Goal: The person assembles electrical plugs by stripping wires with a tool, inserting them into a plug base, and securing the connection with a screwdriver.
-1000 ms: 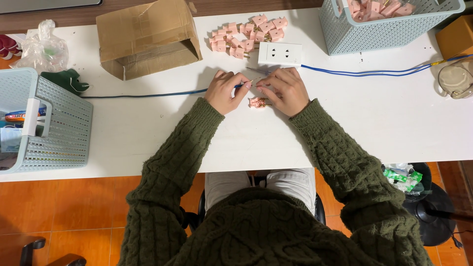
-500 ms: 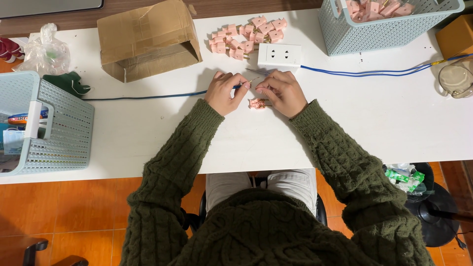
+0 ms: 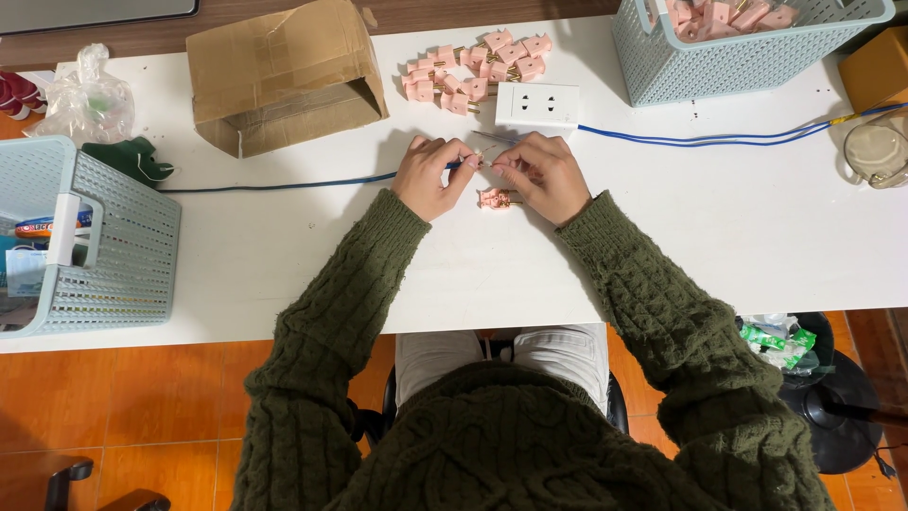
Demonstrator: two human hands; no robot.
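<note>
Since 1 s ago, both hands [image 3: 487, 170] lifted blue wire [image 3: 284, 185] w/ fingertips.

A white worktop [image 3: 236, 274] is spanning the view, catching even light from above. Orange floor tiles [image 3: 142, 416] are showing beneath it. A dark chair base [image 3: 842, 407] is standing at lower right, and a brown strip [image 3: 426, 9] is running along the far edge.
</note>
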